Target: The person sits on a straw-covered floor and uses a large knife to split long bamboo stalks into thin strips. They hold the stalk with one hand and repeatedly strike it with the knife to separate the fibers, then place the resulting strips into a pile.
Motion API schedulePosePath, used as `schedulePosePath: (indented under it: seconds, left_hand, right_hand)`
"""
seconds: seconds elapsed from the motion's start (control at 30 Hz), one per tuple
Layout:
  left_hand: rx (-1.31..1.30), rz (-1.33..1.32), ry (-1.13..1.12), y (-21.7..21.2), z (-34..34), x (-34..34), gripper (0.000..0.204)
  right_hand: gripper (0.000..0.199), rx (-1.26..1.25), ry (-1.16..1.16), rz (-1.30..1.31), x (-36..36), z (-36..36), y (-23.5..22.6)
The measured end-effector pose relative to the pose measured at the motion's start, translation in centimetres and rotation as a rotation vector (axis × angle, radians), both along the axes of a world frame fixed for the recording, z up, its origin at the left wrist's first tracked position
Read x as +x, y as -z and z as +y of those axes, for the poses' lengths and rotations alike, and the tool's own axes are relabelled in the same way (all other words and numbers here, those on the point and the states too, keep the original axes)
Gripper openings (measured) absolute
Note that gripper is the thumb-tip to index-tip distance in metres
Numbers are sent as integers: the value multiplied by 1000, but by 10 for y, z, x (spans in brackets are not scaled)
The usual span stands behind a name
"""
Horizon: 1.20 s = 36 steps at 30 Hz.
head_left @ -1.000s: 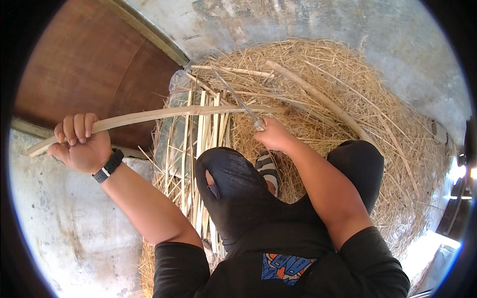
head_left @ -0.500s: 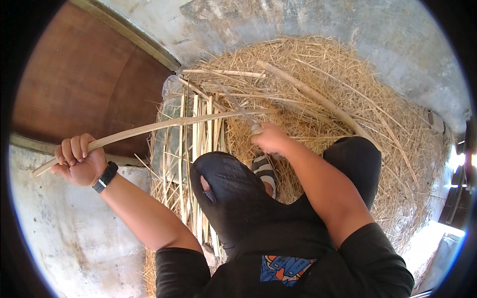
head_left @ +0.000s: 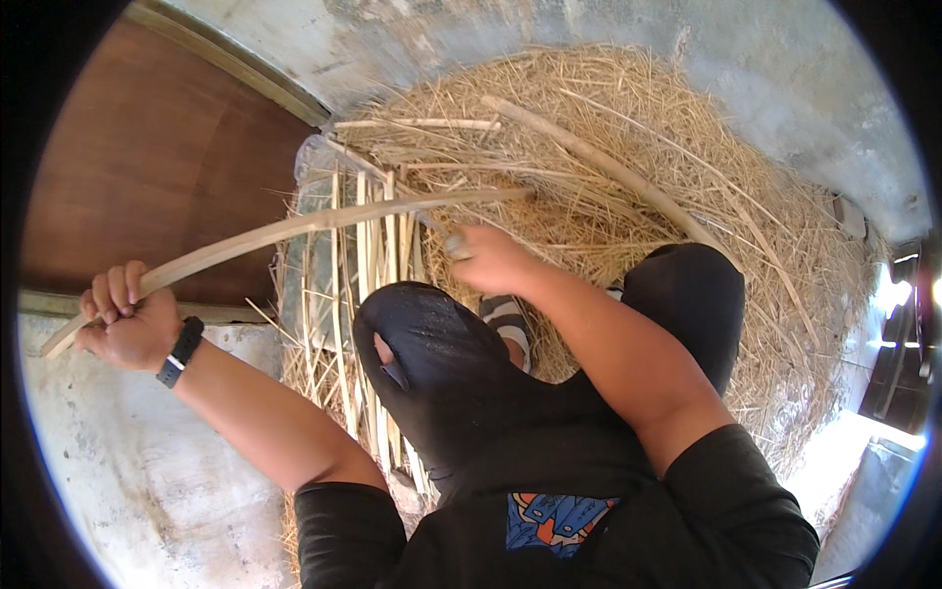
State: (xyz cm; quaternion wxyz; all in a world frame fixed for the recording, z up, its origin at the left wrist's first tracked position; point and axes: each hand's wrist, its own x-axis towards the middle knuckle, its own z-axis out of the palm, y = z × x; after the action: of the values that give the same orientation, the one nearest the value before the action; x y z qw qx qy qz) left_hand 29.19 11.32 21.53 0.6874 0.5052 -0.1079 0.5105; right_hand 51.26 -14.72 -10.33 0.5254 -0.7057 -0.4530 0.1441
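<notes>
My left hand [head_left: 135,316], a dark watch on its wrist, is closed round the near end of a long, pale bamboo strip [head_left: 285,229]. The strip slants up to the right, with its far end over the straw. A knife is gripped by its handle [head_left: 455,246] in my right hand [head_left: 489,260], just below the strip's right half. Its blade [head_left: 428,222] points up and left and meets the strip in this view; the rest of it is hidden. Whether the blade touches the strip, I cannot tell.
Several split bamboo strips [head_left: 369,245] lie beside my left knee. Straw [head_left: 628,88] covers much of the floor, with a thicker bamboo pole [head_left: 589,162] across it. A brown panel [head_left: 147,157] stands at the left, and a concrete wall [head_left: 765,79] rises behind the straw.
My right hand with the knife has moved left along the strip, bringing the blade under it. My left hand has shifted slightly left. The whole view has moved a little.
</notes>
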Motion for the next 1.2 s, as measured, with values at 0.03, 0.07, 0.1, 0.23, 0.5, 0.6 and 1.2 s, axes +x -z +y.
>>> schedulePosePath:
  seconds: [0.03, 0.07, 0.1, 0.23, 0.5, 0.6, 1.2]
  left_hand:
    - [1, -8, 32, -5, 2, -5, 60]
    - [4, -16, 62, -5, 2, -10, 60]
    - [1, -26, 55, -4, 2, -10, 62]
    - [-26, 32, -123, 7, 3, 6, 65]
    - [-31, -13, -47, 1, 3, -7, 66]
    - [-44, 21, -159, 5, 3, -1, 65]
    - [-39, 21, -431, -6, -19, 8, 65]
  right_hand:
    - [32, -58, -45, 40, -6, 3, -11]
    - [31, -115, -92, 80, -10, 6, -22]
    - [30, -171, -130, 121, -12, 6, -29]
    - [30, -487, 59, 540, 28, -13, 56]
    - [32, -292, -44, 151, -22, 2, -17]
    - [33, -479, 146, 398, 23, -17, 73]
    - [18, -262, 100, 164, -22, 8, 5]
